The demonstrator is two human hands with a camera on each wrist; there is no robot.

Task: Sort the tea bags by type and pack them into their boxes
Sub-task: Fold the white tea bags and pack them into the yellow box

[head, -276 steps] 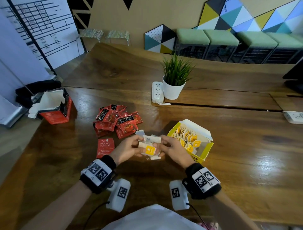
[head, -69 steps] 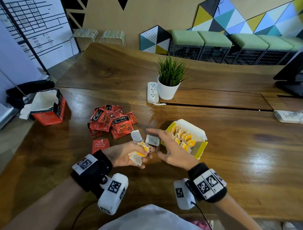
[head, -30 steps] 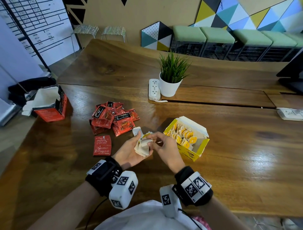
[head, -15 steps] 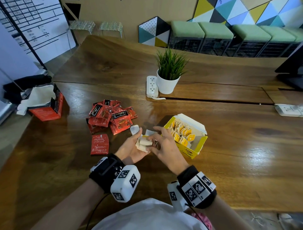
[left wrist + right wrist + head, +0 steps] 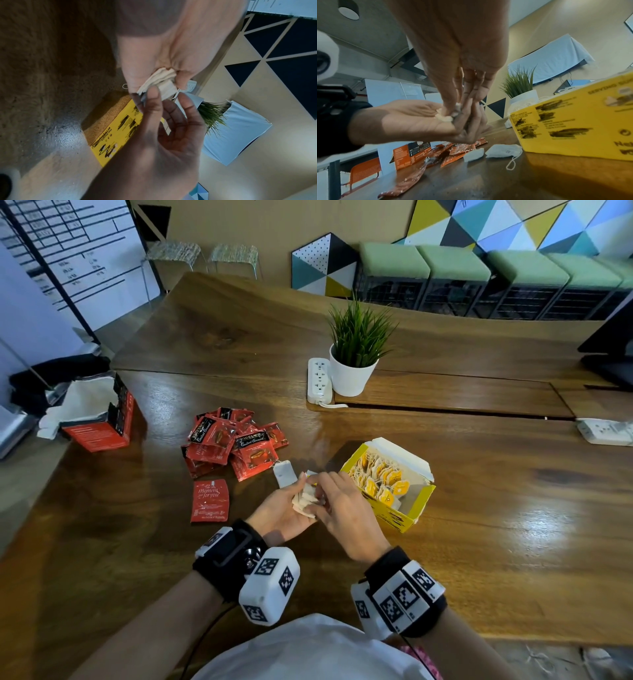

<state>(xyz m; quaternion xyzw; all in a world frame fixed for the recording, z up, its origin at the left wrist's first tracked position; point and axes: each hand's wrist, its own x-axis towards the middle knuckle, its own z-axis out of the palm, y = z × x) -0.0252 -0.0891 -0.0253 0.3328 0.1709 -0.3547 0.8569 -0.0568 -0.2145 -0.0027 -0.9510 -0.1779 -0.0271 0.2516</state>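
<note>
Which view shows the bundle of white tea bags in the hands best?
The left wrist view: the stacked tea bags fill mid-frame, layered edges plain, pinched by the left hand. The head view shows only a small pale wad; the right wrist view shows scraps behind the right hand.

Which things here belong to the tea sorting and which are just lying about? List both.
Job: white tea bags held in left hand, right hand, yellow box, red sachets, red box.
Lying about: potted plant, power strip.
</note>
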